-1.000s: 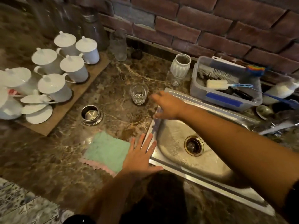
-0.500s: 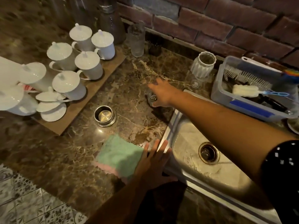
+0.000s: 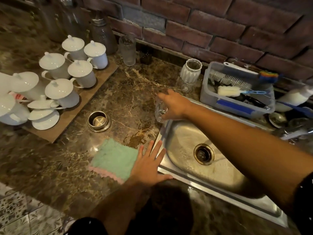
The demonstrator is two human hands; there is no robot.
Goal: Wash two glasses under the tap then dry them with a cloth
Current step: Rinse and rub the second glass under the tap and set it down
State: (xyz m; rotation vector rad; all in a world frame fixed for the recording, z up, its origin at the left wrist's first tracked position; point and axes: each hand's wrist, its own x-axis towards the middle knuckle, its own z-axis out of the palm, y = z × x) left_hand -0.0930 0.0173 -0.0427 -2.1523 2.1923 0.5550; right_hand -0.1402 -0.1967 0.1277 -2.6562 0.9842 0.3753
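Note:
My right hand (image 3: 174, 104) grips a small clear glass (image 3: 160, 111) from above, holding it just off the counter at the far left corner of the steel sink (image 3: 186, 182). A second small glass (image 3: 186, 86) stands in front of a white ribbed vase (image 3: 191, 70). My left hand (image 3: 149, 165) lies flat with fingers spread, on the right edge of a green cloth with pink trim (image 3: 113, 158) and the sink rim. The tap (image 3: 294, 133) shows only partly at the right edge.
A wooden board (image 3: 71, 114) carries several white lidded cups on the left. A steel sink strainer (image 3: 99, 121) sits on the marble counter. A plastic tub (image 3: 237, 106) with brushes stands behind the sink. A tall glass (image 3: 127, 50) and bottles line the brick wall.
My right hand reached the glass on the counter, closed on it and has carried it toward the sink. My left hand stays on the cloth.

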